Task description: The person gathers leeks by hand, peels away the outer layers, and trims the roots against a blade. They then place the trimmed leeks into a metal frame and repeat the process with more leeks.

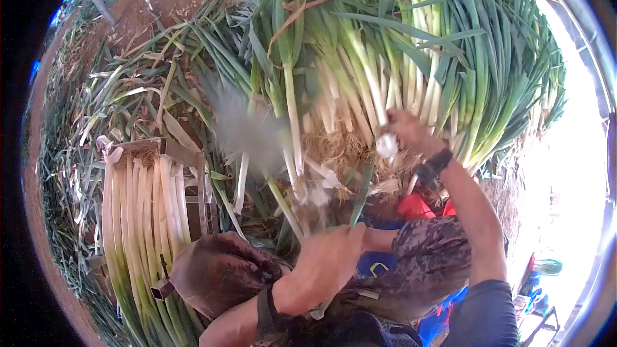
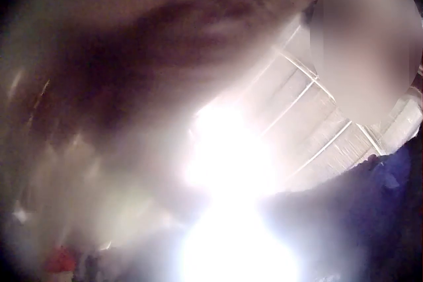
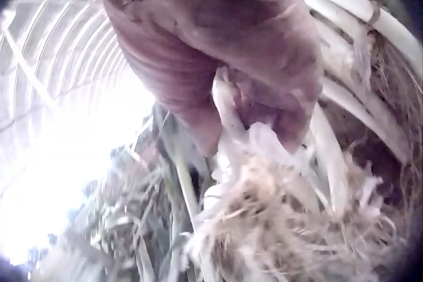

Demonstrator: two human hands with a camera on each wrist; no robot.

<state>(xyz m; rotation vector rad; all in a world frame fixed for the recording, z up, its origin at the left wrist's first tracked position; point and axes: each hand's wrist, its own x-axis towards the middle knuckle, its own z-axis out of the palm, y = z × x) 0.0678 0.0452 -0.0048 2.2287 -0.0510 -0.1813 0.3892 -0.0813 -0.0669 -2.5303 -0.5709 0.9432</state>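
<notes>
My right hand [image 1: 411, 133] grips a large green onion [image 1: 373, 83] near its white root end, at the front of a big pile. In the right wrist view the thumb and fingers [image 3: 291, 120] curl round its pale base, with shaggy roots [image 3: 264, 222] below. My left hand [image 1: 324, 266] is closed in a fist over my lap. From its thumb side a green onion leaf [image 1: 363, 194] sticks up. The left wrist view is blurred and glaring, and does not show what that hand holds.
Green onions [image 1: 475, 83] are heaped across the far side, roots toward me. At the left, peeled white-stemmed onions [image 1: 138, 199] lie bundled in a metal frame [image 1: 204, 199]. Leaf scraps [image 1: 128, 90] litter the ground beyond. A blurred grey patch [image 1: 250, 128] overlaps the middle.
</notes>
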